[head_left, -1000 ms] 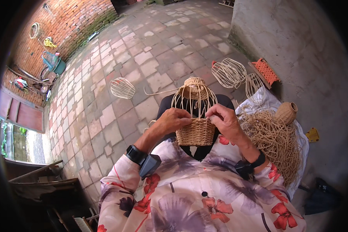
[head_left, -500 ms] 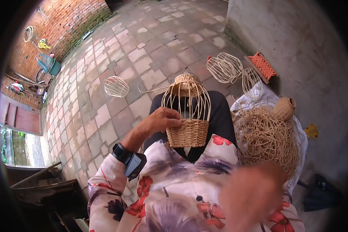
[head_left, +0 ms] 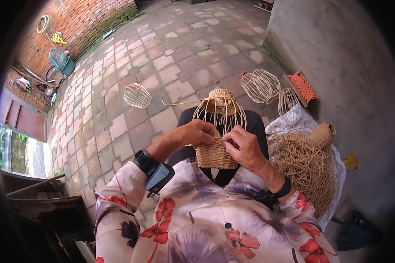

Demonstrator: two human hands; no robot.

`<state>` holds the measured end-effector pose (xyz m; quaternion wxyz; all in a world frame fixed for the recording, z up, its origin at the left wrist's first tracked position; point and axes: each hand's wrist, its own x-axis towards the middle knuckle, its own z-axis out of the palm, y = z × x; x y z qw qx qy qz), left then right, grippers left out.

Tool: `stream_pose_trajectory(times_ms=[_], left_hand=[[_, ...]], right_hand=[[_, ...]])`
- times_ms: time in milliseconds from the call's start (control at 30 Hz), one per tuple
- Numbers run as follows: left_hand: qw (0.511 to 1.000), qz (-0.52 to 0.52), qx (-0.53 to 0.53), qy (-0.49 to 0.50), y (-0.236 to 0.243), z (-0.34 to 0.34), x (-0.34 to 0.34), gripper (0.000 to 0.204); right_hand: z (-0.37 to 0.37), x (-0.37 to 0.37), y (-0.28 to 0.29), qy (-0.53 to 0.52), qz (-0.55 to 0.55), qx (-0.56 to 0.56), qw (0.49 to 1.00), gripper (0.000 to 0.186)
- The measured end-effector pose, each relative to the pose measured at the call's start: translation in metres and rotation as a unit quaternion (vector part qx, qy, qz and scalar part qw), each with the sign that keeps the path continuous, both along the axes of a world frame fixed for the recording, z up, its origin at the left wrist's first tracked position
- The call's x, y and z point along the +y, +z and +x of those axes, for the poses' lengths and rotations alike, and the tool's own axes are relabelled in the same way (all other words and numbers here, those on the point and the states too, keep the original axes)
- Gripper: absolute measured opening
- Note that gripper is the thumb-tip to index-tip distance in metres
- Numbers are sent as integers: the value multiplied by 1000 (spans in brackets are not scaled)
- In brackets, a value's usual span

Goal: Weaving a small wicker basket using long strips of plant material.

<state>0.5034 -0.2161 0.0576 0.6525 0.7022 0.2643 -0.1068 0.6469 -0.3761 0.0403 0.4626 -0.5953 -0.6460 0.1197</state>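
A half-woven basket (head_left: 214, 157) rests on my lap between my legs. Its near part is tightly woven in tan cord, bare pale ribs curve over the gap, and a woven collar (head_left: 220, 94) closes the far end. My left hand (head_left: 195, 133) grips the upper edge of the weave, its thumb outside and some fingers in among the ribs. Close beside it, my right hand (head_left: 245, 147) pinches at the same edge from the right; the strand between its fingertips is too small to make out clearly. A loose cord end (head_left: 173, 103) sticks out left from the collar.
Right of my legs, a heap of tan cord (head_left: 298, 166) lies on a white cloth (head_left: 340, 175) with a small woven vessel (head_left: 324, 135). Wire frames (head_left: 261, 85) lie beyond, near an orange woven-topped stool (head_left: 302, 87). Another frame (head_left: 137, 95) sits on the paving.
My right hand has come up from near my body to the basket's woven edge and closed there. My left hand still holds the edge. The view has shifted slightly.
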Motion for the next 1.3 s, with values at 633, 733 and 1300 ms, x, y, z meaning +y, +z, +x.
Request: stream_pose_trajectory(times_ms=[633,733,1300], left_hand=[[998,-54,14,16,-2,1,-3,15],[999,-36,14,12,0,2,-4,15],[998,43,36,2,4,6,-8,20]], right_hand=[[5,-17,-5,8,16,63,998,19],[2,-16,-4,-16,-2,78,997,17],[-5,-2,1,-19,-5,-17,1000,18]])
